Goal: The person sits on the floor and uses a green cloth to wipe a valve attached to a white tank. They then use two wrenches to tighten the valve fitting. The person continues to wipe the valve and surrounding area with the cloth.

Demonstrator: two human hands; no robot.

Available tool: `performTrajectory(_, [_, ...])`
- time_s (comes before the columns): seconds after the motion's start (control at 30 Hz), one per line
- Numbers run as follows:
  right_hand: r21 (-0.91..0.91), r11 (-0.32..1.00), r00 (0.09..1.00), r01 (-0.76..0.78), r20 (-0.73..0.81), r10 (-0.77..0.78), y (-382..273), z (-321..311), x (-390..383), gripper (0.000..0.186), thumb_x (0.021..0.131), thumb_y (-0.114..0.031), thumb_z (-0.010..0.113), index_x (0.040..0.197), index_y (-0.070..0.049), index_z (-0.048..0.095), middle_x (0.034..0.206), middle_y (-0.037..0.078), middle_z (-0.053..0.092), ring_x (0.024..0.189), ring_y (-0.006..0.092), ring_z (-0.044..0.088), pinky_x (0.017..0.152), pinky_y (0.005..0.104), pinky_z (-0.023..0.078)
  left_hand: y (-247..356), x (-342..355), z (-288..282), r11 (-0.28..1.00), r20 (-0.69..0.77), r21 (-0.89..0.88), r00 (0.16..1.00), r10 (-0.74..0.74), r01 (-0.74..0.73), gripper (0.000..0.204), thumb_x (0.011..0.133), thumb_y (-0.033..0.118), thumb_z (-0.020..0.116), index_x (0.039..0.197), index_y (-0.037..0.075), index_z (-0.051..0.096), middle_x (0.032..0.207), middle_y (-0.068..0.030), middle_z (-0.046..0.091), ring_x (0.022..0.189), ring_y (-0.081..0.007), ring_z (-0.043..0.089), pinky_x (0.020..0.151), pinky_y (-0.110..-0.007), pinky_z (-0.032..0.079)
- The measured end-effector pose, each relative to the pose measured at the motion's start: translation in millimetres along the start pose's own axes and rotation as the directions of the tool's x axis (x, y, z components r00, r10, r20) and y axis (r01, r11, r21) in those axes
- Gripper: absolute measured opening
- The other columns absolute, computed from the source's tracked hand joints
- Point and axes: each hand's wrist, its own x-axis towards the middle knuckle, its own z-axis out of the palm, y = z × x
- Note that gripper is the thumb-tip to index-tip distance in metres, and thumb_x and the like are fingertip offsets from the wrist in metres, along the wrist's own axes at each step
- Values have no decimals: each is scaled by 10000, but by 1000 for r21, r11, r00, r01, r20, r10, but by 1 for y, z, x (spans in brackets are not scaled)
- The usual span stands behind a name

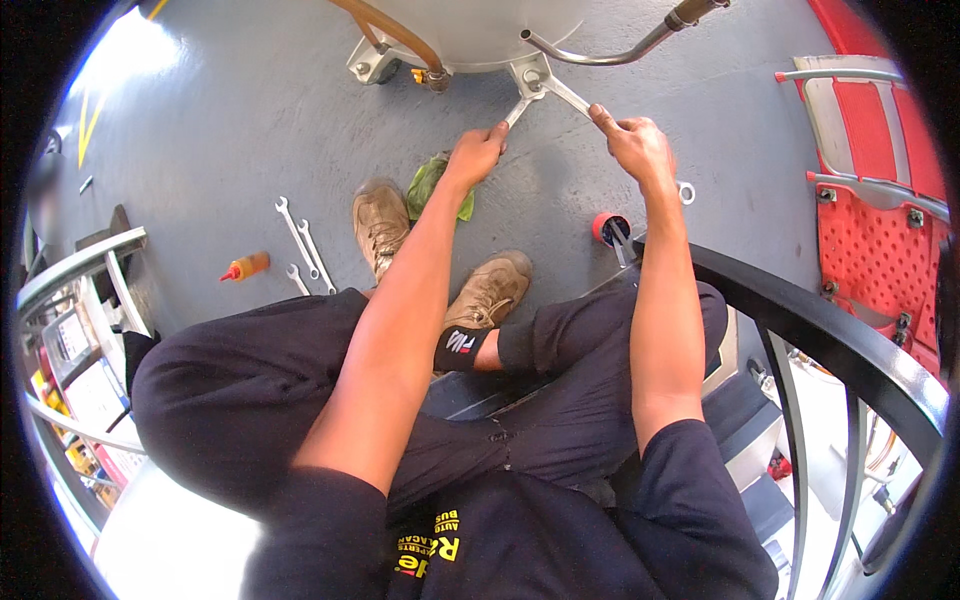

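Black short-sleeved shirt, yellow print; dark trousers; black sock; brown laced boots.

The left hand hides the near end of its wrench.

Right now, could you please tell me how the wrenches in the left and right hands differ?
The left-hand wrench slants up rightward in the picture; the right-hand wrench slants up leftward. Less of the left-hand wrench shows than of the right-hand wrench. Both are silvery, with far ends at the metal bracket.
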Motion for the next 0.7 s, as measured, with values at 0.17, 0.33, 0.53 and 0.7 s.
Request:
performTrajectory(0.17, [441, 890, 990, -113, 121, 66, 5, 46, -16, 682, 969, -656, 595, 806, -7, 729, 617, 89, 604, 490, 212, 540, 498, 397, 435, 3, -2, 1, 1000, -28, -3, 1000, 10, -10, 589, 1027, 533, 537, 804, 6, 677, 670, -72, 596, 644, -208, 561, 638, -387, 437])
performTrajectory(0.33, [809, 536, 964, -242, 264, 37, -21, 73, -50, 525, 1083, -469, 502, 835, -15, 591, 575, 24, 468, 443, 149, 412, 429, 347, 330, 2, -2, 2, 999, -17, -36, 999, 31, -32, 567, 1029, 570, 522, 808, 62, 641, 676, -14, 543, 606, -131, 483, 523, -330, 374])
performTrajectory(0.53, [849, 428, 935, -310, 353, -22, -58, 95, -68, 415, 1119, -405, 399, 1041, -25, 548, 675, 78, 568, 562, 238, 632, 544, 382, 546, -6, 5, 2, 998, -2, -51, 999, 34, -34, 572, 1026, 580, 529, 837, 53, 650, 693, -20, 553, 581, -132, 471, 509, -335, 371])
performTrajectory(0.7, [829, 417, 877, -373, 461, -131, -51, 102, -53, 433, 1120, -408, 356, 1056, -16, 527, 770, 125, 641, 658, 286, 696, 628, 446, 611, -8, 7, 0, 995, 55, -91, 998, 33, -28, 570, 1027, 598, 519, 827, 77, 633, 669, 8, 507, 570, -122, 444, 500, -315, 352])
